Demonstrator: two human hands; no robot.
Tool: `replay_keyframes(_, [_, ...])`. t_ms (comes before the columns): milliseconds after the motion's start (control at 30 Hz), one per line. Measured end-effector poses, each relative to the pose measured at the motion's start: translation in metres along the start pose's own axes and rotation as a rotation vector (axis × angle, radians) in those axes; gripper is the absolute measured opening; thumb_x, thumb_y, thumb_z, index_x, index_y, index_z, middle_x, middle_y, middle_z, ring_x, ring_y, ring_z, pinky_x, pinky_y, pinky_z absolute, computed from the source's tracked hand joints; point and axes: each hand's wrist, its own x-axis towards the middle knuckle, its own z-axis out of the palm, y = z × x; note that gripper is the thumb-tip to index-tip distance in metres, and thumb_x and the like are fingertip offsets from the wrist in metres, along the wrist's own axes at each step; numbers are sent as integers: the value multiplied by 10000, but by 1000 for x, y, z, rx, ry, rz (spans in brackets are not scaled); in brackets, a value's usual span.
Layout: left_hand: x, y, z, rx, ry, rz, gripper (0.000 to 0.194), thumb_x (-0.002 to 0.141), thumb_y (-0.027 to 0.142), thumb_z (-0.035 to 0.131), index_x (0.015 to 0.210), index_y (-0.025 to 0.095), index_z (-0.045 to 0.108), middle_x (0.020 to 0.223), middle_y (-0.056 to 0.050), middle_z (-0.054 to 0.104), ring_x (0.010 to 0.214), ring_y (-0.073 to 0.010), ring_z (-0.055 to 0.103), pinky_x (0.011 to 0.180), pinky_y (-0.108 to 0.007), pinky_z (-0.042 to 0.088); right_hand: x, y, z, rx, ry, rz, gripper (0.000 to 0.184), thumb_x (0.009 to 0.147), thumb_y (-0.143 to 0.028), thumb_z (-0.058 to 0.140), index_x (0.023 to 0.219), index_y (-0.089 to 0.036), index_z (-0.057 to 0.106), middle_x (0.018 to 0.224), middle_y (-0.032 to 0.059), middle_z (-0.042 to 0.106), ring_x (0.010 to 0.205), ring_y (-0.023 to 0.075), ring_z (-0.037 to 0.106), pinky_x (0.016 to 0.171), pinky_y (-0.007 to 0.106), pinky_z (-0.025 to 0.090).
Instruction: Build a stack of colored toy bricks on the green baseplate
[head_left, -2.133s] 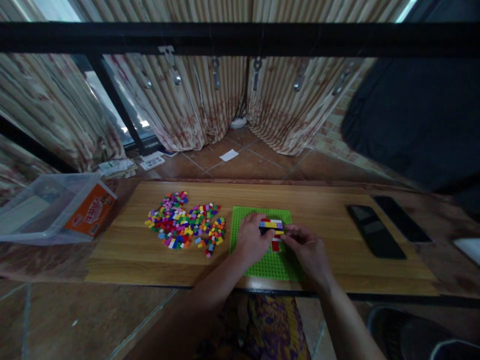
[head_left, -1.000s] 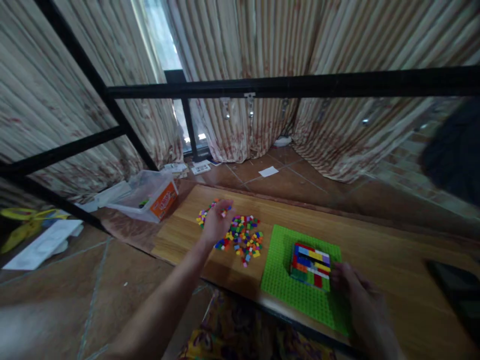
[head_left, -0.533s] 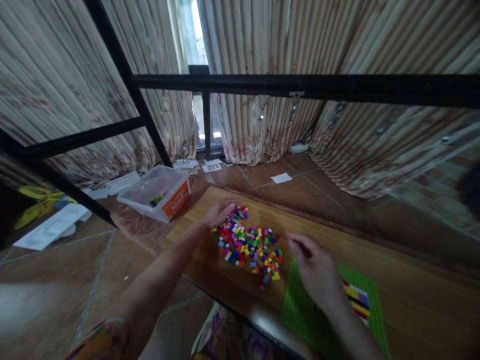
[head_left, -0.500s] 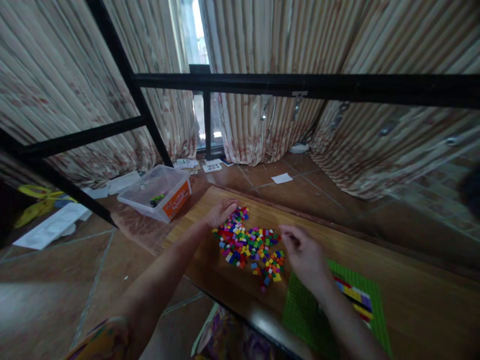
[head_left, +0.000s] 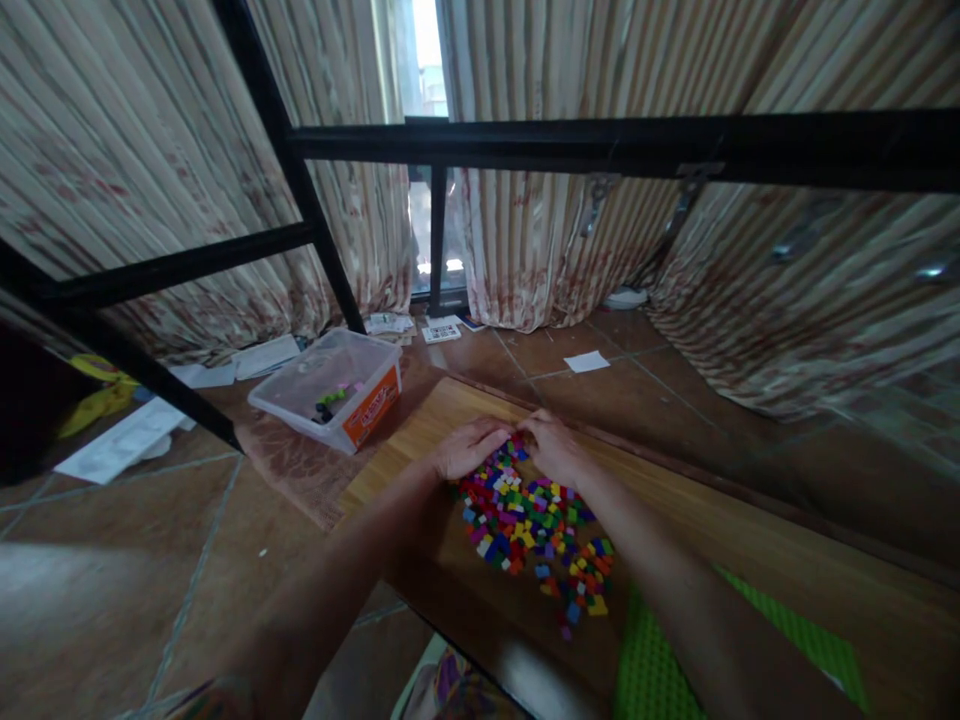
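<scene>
A pile of small, many-coloured toy bricks [head_left: 525,512] lies spread on the wooden table [head_left: 427,420]. At its far left edge my left hand [head_left: 471,450] rests low, with the fingers stretched out and touching the bricks. My right hand [head_left: 556,452] reaches over the far end of the pile, its bent fingertips close to those of the left. The fingers of the right hand are drawn together, and what lies between them is hidden. A green studded baseplate [head_left: 656,665] lies at the near right, largely covered by my right forearm.
A clear plastic box [head_left: 300,410] with an orange label and a few pieces inside stands on the floor to the left. Black metal bars [head_left: 525,147] cross in front of the curtains. White papers [head_left: 587,361] lie on the tiles beyond the table.
My right hand has moved left and away from me, from the pile's right side to its far end beside my left hand. The view has shifted slightly left.
</scene>
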Motion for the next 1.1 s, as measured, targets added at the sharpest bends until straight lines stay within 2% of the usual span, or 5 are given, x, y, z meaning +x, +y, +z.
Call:
replay_keyframes(267, [-13,17,10,-117,9,-55,536,964,529,326,1188,169,652,1183,-80,677,1126,-215,597,1035,-337,414,-42,-1,-9,97,-18,1,126,826,-162,585,926,-214,640,896,27,670,821,169,618,750,282,432])
replay_keyframes(567, [-23,38,29,-262,6,-50,496,945,541,387,1120,184,682,1210,-71,679,1122,-217,616,1032,-350,436,-101,-7,-16,372,139,103,126,831,-269,555,855,-238,675,790,-9,699,730,159,628,697,281,449])
replay_keyframes(833, [-40,63,31,-167,187,-61,410,906,488,506,1158,201,655,1193,-75,676,1144,-231,594,1047,-376,419,-158,-33,-1,1034,483,393,258,701,-384,729,899,-221,752,902,38,751,845,210,665,811,356,507])
replay_keyframes(1000, [-73,114,77,-411,165,-120,270,856,412,609,993,181,643,910,-37,689,822,-166,642,766,-274,520,-187,-72,11,1448,636,538,300,634,-399,809,871,-223,756,813,21,736,657,148,615,641,289,510])
replay_keyframes(1100, [-94,131,105,-584,140,-199,225,885,399,557,866,182,613,736,1,632,647,-129,595,624,-233,493,-205,-84,17,1500,637,531,279,647,-411,807,841,-220,746,757,13,717,637,144,612,622,280,509])
